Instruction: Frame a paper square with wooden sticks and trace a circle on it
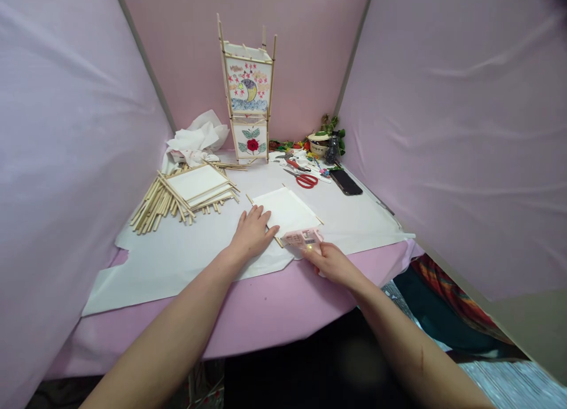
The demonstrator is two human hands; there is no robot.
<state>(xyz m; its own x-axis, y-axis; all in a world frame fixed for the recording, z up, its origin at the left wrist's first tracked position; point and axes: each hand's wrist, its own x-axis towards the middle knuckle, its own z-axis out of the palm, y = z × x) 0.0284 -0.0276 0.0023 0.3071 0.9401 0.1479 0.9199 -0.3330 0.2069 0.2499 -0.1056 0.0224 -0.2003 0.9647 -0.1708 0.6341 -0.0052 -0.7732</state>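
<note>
My left hand (pixel 253 231) lies flat with spread fingers on the left edge of a white paper panel (pixel 292 209), which has thin wooden sticks along two sides. In my right hand (pixel 331 260) is a pink hot glue gun (pixel 305 238), its fingers wrapped round the handle. The gun's nozzle points left, close to the near end of the panel's left stick (pixel 279 242). Whether the tip touches the stick I cannot tell. The panel rests on a white sheet (pixel 186 267) over the pink tablecloth.
A stick-framed lantern (pixel 250 96) with a moon and a rose picture stands at the back. To the left are bundled sticks (pixel 153 205), framed panels (pixel 197 182) and crumpled white paper (pixel 199 134). Red scissors (pixel 305 180), a phone (pixel 345 182) and a pot (pixel 318 144) lie right.
</note>
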